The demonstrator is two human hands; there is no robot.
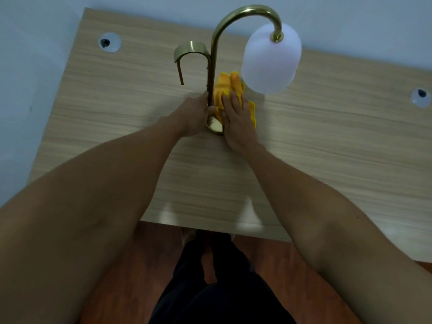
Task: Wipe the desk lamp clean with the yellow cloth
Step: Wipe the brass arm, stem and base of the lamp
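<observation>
The lamp (214, 73) stands mid-surface (327, 141). The left hand (195, 115) is closed around the foot of its stem, steadying it; the right hand (237, 118) lies flat, fingers spread, pressing the yellow cloth (225, 90) against the stem's right side. Wiping looks under way at the base. Next calls for sliding upward, minding the white shade (271, 59) just right of the stem and the brass hook (187, 54) left.

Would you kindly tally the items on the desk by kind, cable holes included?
Desk lamp: 1
Yellow cloth: 1
Cable holes: 2
Total: 4
</observation>
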